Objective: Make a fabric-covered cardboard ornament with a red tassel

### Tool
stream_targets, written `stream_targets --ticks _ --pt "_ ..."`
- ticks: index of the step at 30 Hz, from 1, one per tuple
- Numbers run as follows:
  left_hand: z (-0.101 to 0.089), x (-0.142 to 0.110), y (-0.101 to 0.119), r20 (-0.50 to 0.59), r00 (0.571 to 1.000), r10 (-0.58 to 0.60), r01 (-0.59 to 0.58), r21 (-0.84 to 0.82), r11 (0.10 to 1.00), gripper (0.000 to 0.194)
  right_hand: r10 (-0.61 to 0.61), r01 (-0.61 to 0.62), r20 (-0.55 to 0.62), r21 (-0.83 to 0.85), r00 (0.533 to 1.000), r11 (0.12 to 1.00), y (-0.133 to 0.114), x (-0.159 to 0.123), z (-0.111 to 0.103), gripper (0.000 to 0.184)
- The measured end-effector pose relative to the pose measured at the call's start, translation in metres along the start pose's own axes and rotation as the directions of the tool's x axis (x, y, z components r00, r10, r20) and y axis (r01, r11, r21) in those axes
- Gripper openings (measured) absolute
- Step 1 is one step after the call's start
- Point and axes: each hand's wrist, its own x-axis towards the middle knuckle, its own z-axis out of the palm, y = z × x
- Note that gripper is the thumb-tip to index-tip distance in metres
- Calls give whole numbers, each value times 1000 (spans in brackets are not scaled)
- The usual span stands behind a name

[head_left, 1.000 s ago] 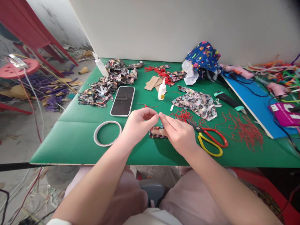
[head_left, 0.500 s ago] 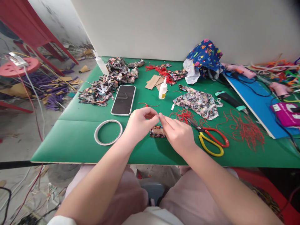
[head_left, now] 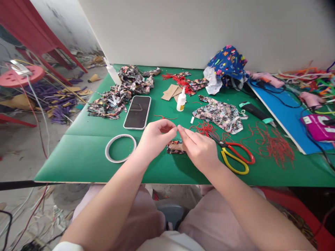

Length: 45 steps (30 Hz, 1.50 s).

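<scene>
My left hand (head_left: 158,137) and my right hand (head_left: 200,148) meet fingertip to fingertip above the green table (head_left: 86,148). Both are closed in a pinch, and whatever lies between the fingers is too small to make out. Under them rests a small piece of brown card edged with dark floral cloth (head_left: 175,147), partly covered by my right hand. A short red thread (head_left: 165,117) lies just beyond my left hand. Red threads (head_left: 205,128) and scissors with one red and one yellow handle (head_left: 230,153) lie close to my right hand.
Left are a roll of white tape (head_left: 107,153), a phone (head_left: 137,112) and crumpled floral cloth (head_left: 110,104). Beyond my hands stands a glue bottle (head_left: 181,101) near cardboard pieces (head_left: 170,92). To the right lie floral fabric (head_left: 222,113), a cutter (head_left: 255,111) and a blue board (head_left: 277,118).
The view has shifted very slightly. My hands keep the same pinched pose, and nothing on the table has visibly moved.
</scene>
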Motion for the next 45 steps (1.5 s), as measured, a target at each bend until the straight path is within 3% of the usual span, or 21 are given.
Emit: stream_targets --ticks 3,13,21,27,36,45 --pt "1 0 -1 -22 999 23 -21 91 996 14 -8 9 28 -48 1000 999 0 2 -2 40" --pt "0 3 -7 3 1000 -7 6 166 986 19 -55 58 31 -114 998 992 -3 3 0 37" --pt "2 3 -9 -31 998 61 -45 386 921 16 -75 79 38 -130 996 988 -9 3 5 32" --pt "4 2 -8 -66 994 82 -44 444 895 13 -63 66 28 -109 998 992 -11 3 6 30" --pt "2 1 -5 -55 992 117 -103 206 973 13 9 -8 -41 21 999 1000 -8 1 3 38" --pt "1 -4 3 -49 992 115 -119 -84 989 7 83 -53 -166 179 983 982 -9 0 0 40"
